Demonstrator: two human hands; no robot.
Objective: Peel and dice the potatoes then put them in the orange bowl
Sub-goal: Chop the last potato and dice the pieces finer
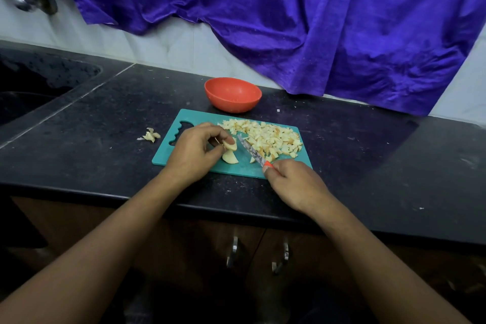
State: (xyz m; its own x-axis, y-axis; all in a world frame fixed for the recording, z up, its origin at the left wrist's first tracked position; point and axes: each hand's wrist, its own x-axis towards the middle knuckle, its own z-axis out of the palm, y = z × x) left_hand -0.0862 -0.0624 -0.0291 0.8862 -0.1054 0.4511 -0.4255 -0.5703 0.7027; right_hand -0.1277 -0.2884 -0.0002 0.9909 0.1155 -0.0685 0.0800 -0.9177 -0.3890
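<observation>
No text, label, brand, number or sign can be read anywhere in view. The knife blade [251, 150], just ahead of the right hand [297, 187], carries a speckled print. It is too small and blurred to tell whether it includes any lettering.
</observation>
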